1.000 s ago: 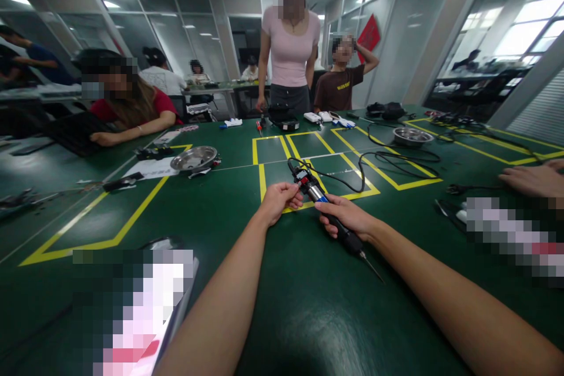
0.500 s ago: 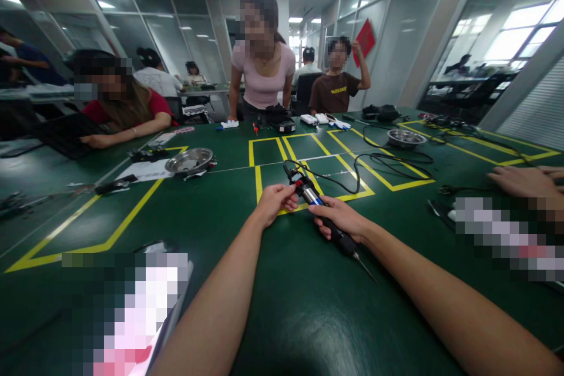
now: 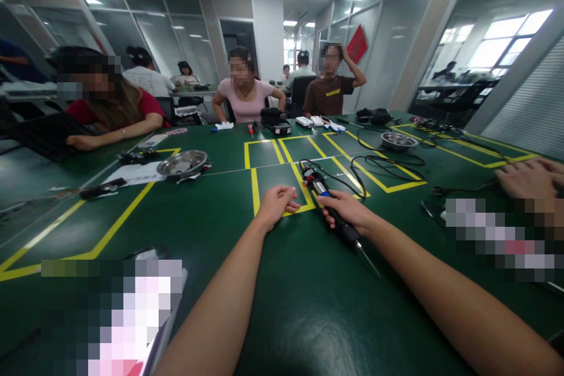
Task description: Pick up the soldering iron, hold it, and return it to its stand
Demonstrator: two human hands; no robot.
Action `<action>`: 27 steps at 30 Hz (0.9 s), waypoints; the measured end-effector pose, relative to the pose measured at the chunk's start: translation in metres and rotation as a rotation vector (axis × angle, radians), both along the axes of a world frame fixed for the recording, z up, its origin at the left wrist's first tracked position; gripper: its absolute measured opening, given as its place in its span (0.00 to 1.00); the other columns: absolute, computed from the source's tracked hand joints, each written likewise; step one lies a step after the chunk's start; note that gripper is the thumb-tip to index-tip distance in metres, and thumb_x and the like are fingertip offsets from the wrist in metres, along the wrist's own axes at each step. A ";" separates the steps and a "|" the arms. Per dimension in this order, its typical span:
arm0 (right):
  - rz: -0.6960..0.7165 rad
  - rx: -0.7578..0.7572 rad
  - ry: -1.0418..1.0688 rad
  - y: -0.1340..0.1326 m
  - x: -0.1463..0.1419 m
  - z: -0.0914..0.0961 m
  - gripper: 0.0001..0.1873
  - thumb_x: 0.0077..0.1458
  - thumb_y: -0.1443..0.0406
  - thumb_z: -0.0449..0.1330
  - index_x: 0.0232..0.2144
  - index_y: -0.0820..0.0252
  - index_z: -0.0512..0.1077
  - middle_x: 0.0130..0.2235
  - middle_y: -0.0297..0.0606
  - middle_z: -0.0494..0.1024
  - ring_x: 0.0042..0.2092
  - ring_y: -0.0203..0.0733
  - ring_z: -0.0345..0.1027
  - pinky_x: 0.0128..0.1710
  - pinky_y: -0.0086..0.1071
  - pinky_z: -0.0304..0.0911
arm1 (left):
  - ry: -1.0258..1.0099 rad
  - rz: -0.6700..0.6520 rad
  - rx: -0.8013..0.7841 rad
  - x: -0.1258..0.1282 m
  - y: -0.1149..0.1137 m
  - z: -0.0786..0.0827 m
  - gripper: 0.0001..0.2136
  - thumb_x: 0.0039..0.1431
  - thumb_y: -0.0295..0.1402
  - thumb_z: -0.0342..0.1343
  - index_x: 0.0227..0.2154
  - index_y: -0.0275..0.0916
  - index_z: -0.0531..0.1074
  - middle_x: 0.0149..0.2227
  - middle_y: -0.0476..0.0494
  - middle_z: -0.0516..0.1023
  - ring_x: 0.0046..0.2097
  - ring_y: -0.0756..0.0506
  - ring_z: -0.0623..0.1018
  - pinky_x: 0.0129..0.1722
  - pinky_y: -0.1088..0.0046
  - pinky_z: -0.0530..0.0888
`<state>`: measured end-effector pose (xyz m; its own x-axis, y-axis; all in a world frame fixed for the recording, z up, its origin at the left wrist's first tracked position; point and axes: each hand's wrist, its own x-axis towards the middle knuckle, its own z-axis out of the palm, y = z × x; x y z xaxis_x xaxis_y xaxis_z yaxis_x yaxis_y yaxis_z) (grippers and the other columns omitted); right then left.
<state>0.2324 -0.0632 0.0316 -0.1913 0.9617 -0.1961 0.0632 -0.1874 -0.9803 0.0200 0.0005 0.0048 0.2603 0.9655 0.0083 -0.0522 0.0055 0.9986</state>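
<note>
Electric screwdriver point(image 3: 346, 230) is held over the middle of the table point(image 3: 291, 329), its bit point(image 3: 369, 261) directed toward the near edge, angled right. It is seemingly taken up already, the bit not yet set to anything. The left hand point(image 3: 277, 207) is stretched from the near edge, half curled just beside the screwdriver; whether anything is pinched in its grip cannot be told. By the right hand point(image 3: 350, 210), slanted in from the right, the screwdriver is firmly wrapped.

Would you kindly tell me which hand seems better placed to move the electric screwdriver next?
Probably the right hand: it grips the electric screwdriver around its body, while the left hand is beside the tool, apart from it.
</note>
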 end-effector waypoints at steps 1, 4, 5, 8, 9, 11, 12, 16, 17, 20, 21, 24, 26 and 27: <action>-0.053 0.025 -0.133 0.008 0.013 0.004 0.19 0.56 0.53 0.61 0.42 0.57 0.63 0.26 0.32 0.70 0.21 0.33 0.63 0.20 0.29 0.64 | -0.012 0.015 -0.002 -0.001 0.000 0.000 0.15 0.57 0.37 0.62 0.39 0.31 0.69 0.38 0.35 0.79 0.30 0.47 0.81 0.29 0.71 0.79; -0.219 0.106 -0.842 0.034 0.065 0.027 0.16 0.60 0.54 0.56 0.43 0.59 0.67 0.30 0.42 0.75 0.27 0.40 0.70 0.27 0.34 0.67 | -0.051 0.045 0.007 -0.002 0.001 0.000 0.14 0.54 0.31 0.64 0.40 0.31 0.69 0.34 0.40 0.77 0.29 0.47 0.81 0.28 0.73 0.79; -0.263 0.101 -0.978 0.043 0.082 0.036 0.15 0.59 0.56 0.57 0.42 0.62 0.68 0.31 0.47 0.76 0.30 0.45 0.72 0.30 0.38 0.67 | -0.060 0.047 0.015 -0.003 0.001 0.000 0.14 0.53 0.29 0.65 0.39 0.32 0.69 0.34 0.42 0.76 0.29 0.48 0.81 0.27 0.74 0.78; -0.335 0.124 -1.303 0.064 0.124 0.061 0.15 0.56 0.62 0.59 0.44 0.67 0.69 0.41 0.60 0.74 0.43 0.59 0.72 0.41 0.49 0.64 | -0.059 0.023 0.027 -0.002 -0.001 0.001 0.12 0.52 0.27 0.65 0.38 0.32 0.70 0.32 0.45 0.75 0.28 0.49 0.81 0.27 0.75 0.78; -0.326 0.133 -1.398 0.068 0.132 0.066 0.15 0.56 0.64 0.59 0.45 0.67 0.70 0.43 0.63 0.73 0.46 0.63 0.70 0.43 0.52 0.62 | -0.052 0.012 0.028 -0.002 -0.001 0.001 0.11 0.53 0.26 0.64 0.38 0.32 0.70 0.32 0.45 0.75 0.28 0.49 0.81 0.27 0.75 0.78; -0.253 0.140 -1.542 0.074 0.140 0.070 0.15 0.54 0.67 0.60 0.45 0.67 0.71 0.44 0.63 0.73 0.48 0.65 0.69 0.44 0.55 0.60 | -0.040 0.000 0.026 -0.002 -0.002 0.002 0.09 0.54 0.25 0.62 0.38 0.32 0.69 0.31 0.45 0.75 0.28 0.49 0.80 0.27 0.75 0.78; -0.199 0.139 -1.580 0.076 0.140 0.069 0.15 0.53 0.69 0.60 0.44 0.67 0.72 0.44 0.62 0.74 0.48 0.64 0.69 0.44 0.54 0.60 | -0.037 -0.002 0.024 -0.003 -0.002 0.002 0.09 0.55 0.25 0.62 0.38 0.32 0.69 0.31 0.45 0.75 0.28 0.49 0.80 0.27 0.74 0.78; -0.037 0.136 -1.677 0.079 0.137 0.058 0.14 0.50 0.73 0.61 0.41 0.67 0.75 0.45 0.61 0.75 0.47 0.60 0.70 0.44 0.51 0.61 | -0.026 -0.010 0.021 -0.004 -0.001 0.003 0.07 0.58 0.26 0.59 0.38 0.32 0.69 0.31 0.43 0.77 0.28 0.49 0.81 0.28 0.74 0.78; -0.018 0.137 -1.692 0.080 0.137 0.056 0.14 0.50 0.73 0.61 0.42 0.66 0.75 0.46 0.61 0.75 0.47 0.60 0.70 0.44 0.50 0.61 | -0.024 -0.010 0.021 -0.004 -0.001 0.003 0.07 0.58 0.27 0.59 0.38 0.32 0.69 0.32 0.42 0.77 0.28 0.49 0.81 0.28 0.74 0.78; 0.011 0.132 -1.719 0.079 0.139 0.055 0.16 0.50 0.72 0.61 0.43 0.65 0.75 0.46 0.60 0.75 0.46 0.60 0.71 0.43 0.49 0.62 | -0.023 -0.001 0.019 -0.003 -0.001 0.003 0.07 0.59 0.29 0.60 0.37 0.32 0.69 0.34 0.40 0.78 0.29 0.48 0.81 0.28 0.74 0.78; 0.013 0.130 -1.723 0.079 0.139 0.056 0.16 0.50 0.71 0.61 0.44 0.64 0.75 0.46 0.59 0.76 0.46 0.60 0.71 0.43 0.49 0.63 | -0.026 0.003 0.016 -0.003 -0.001 0.003 0.08 0.58 0.30 0.61 0.36 0.32 0.68 0.34 0.40 0.78 0.29 0.48 0.81 0.28 0.74 0.78; -0.008 0.127 -1.724 0.076 0.138 0.059 0.16 0.50 0.68 0.63 0.43 0.64 0.75 0.46 0.58 0.76 0.46 0.59 0.71 0.43 0.47 0.63 | -0.037 0.008 0.007 -0.002 -0.001 0.003 0.11 0.55 0.33 0.64 0.33 0.33 0.68 0.31 0.40 0.79 0.28 0.48 0.81 0.28 0.75 0.78; -0.033 0.129 -1.720 0.071 0.131 0.057 0.17 0.51 0.63 0.63 0.44 0.63 0.74 0.46 0.58 0.76 0.46 0.59 0.71 0.42 0.45 0.64 | -0.027 -0.001 0.002 -0.002 -0.001 0.003 0.11 0.55 0.34 0.63 0.32 0.32 0.68 0.30 0.40 0.79 0.28 0.48 0.80 0.28 0.75 0.78; -0.055 0.143 -1.687 0.067 0.124 0.055 0.17 0.52 0.60 0.62 0.44 0.63 0.74 0.45 0.57 0.76 0.45 0.58 0.72 0.41 0.44 0.64 | -0.018 -0.010 -0.003 -0.001 -0.001 0.003 0.11 0.56 0.34 0.62 0.32 0.32 0.69 0.30 0.39 0.79 0.28 0.48 0.80 0.29 0.75 0.78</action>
